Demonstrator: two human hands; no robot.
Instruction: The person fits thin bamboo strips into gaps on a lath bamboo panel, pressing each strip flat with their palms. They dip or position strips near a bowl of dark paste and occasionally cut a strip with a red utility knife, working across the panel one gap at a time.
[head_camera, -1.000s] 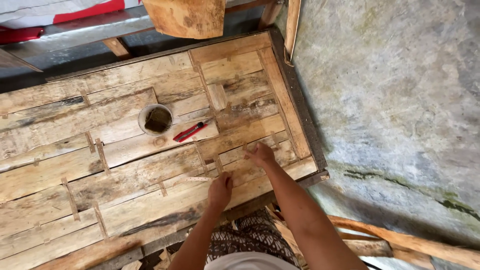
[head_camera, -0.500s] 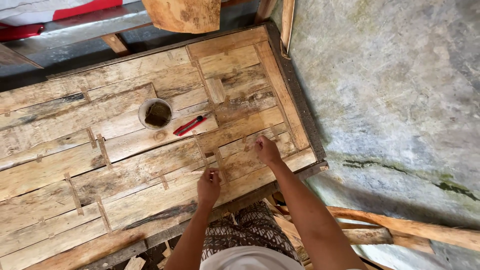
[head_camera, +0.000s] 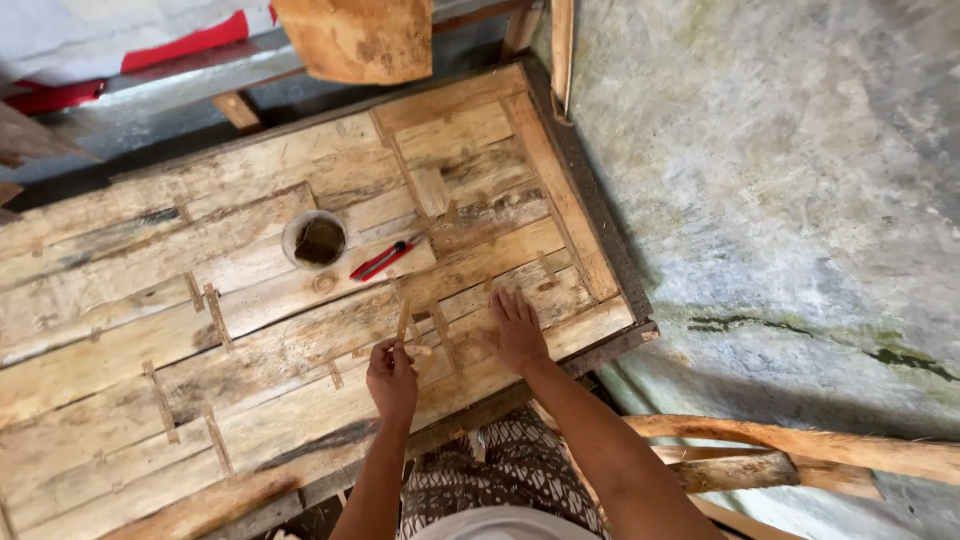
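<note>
A patched wooden panel (head_camera: 150, 330), pieced from pale weathered boards with short cross-strips, is spread across the left and middle of the view. Near its centre a small round cup (head_camera: 315, 239) with dark contents is set on the boards, and just to its right a red utility knife (head_camera: 380, 260) is laid flat at a slant, well apart from both hands.

Lower down, the left hand (head_camera: 392, 378) is held over the near boards with fingers curled together; a thin wooden strip (head_camera: 404, 320) is pinched at the fingertips and stood roughly upright against the panel. Whether the strip's lower end is seated in a seam cannot be told.

Just to the right, the right hand (head_camera: 517, 330) is pressed palm-down on the boards, fingers spread flat and open, with nothing gripped. It is placed near the panel's right-hand frame.

Beyond that edge, a grey mottled concrete floor (head_camera: 780, 200) is seen, and curved wooden poles (head_camera: 800, 445) are laid at the lower right.
</note>
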